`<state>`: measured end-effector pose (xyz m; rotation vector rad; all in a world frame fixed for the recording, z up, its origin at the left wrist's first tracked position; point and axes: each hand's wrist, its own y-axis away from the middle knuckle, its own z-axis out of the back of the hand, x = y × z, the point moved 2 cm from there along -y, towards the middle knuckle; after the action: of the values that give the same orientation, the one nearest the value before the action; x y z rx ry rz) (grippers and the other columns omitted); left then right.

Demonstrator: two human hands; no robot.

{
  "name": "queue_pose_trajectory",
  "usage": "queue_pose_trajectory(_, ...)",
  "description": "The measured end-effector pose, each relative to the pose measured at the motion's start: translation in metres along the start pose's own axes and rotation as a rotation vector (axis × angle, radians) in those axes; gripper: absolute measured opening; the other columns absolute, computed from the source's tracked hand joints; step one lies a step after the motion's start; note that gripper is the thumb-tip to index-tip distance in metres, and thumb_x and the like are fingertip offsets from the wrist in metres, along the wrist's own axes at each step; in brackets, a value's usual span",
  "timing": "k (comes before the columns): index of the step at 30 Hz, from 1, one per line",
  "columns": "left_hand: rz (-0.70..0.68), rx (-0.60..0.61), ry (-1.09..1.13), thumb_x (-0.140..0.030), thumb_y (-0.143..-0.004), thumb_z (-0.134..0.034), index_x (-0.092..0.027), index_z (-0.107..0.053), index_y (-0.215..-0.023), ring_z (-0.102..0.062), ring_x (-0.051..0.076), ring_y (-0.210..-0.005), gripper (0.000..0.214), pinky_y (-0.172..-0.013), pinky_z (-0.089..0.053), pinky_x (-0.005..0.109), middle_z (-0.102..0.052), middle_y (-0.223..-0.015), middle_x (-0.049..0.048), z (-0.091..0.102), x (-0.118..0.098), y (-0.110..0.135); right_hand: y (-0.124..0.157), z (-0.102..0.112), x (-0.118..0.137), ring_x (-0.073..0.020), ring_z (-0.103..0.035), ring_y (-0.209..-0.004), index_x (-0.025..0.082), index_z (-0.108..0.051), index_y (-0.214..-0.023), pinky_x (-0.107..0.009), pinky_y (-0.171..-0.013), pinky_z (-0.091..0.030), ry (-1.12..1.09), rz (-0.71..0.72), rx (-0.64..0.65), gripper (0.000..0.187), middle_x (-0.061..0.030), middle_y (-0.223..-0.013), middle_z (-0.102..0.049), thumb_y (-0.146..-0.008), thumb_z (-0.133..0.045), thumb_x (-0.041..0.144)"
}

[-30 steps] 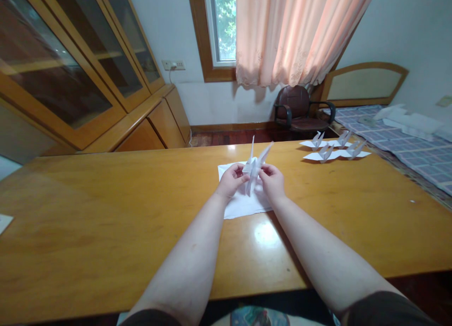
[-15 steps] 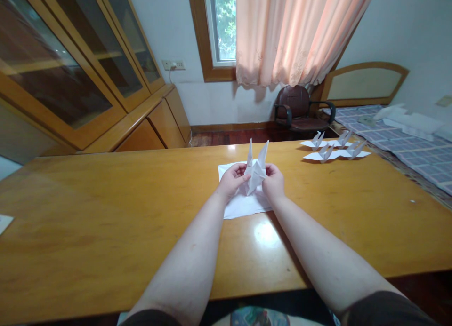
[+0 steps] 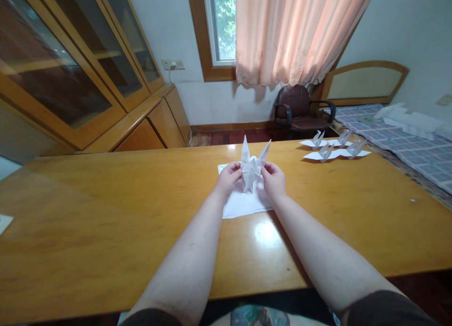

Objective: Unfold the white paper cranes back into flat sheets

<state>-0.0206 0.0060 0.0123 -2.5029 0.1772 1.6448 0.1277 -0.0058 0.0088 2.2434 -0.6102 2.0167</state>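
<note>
Between my hands is a white origami crane [image 3: 251,173], with two tall points rising from it and its lower part tapering down. My left hand [image 3: 228,179] pinches its left side, thumb toward me. On the opposite side my right hand [image 3: 273,179] grips the crane's edge between thumb and fingers. Beneath the crane, white paper [image 3: 243,208] lies flat on the table, partly covered by both hands.
The wooden table [image 3: 123,213] spans the view. Several finished paper cranes [image 3: 335,149] stand at its far right. A brown armchair [image 3: 298,107] is behind the table, a bed [image 3: 406,133] to the right, and a glass-doored cabinet [image 3: 88,95] at left.
The crane has turned slightly, and its two points now spread wider apart. My left hand has shifted a little left, and its fingers sit at the crane's edge.
</note>
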Motion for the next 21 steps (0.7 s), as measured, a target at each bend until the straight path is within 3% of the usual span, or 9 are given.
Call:
queue_pose_trajectory(3,0.017,-0.067,0.106,-0.026,-0.063,-0.073,-0.016,-0.059,-0.079,-0.057,0.01,-0.064,0.024,-0.064,-0.043,0.022,-0.063,-0.072,-0.0021,0.005,-0.002,-0.003,-0.005,0.005,-0.002,-0.0184,-0.061,-0.077,0.017,-0.066,-0.081,-0.033,-0.076,-0.047,0.022,-0.007,-0.039,0.022,-0.0045,-0.081,-0.069,-0.07,-0.064,0.036)
queue_pose_trajectory(10,-0.053,-0.232,0.28,-0.027,-0.065,-0.07,-0.017,-0.056,-0.078,-0.057,0.009,-0.061,0.021,-0.061,-0.043,0.021,-0.062,-0.068,-0.0031,0.016,-0.009,-0.006,-0.013,0.013,-0.002,-0.0148,-0.055,-0.064,0.018,-0.066,-0.079,-0.027,-0.062,-0.044,0.008,-0.021,-0.107,0.022,-0.0002,-0.067,-0.063,-0.07,-0.065,0.038)
queue_pose_trajectory(17,0.017,-0.281,0.388,-0.02,-0.07,-0.065,-0.016,-0.056,-0.076,-0.061,0.011,-0.062,0.012,-0.064,-0.047,0.023,-0.064,-0.067,-0.0007,0.025,-0.01,-0.01,-0.021,0.02,-0.004,-0.0082,-0.039,-0.042,0.019,-0.062,-0.076,-0.022,-0.042,-0.03,-0.022,-0.012,-0.15,0.021,0.006,-0.05,-0.05,-0.07,-0.064,0.039)
queue_pose_trajectory(21,0.1,-0.295,0.421,-0.021,-0.072,-0.062,-0.015,-0.057,-0.077,-0.065,0.015,-0.067,0.009,-0.069,-0.049,0.027,-0.066,-0.07,0.002,0.03,-0.011,-0.011,-0.023,0.022,-0.007,-0.0085,-0.04,-0.039,0.019,-0.06,-0.078,-0.021,-0.038,-0.029,-0.054,-0.046,-0.149,0.021,0.007,-0.046,-0.048,-0.068,-0.065,0.037)
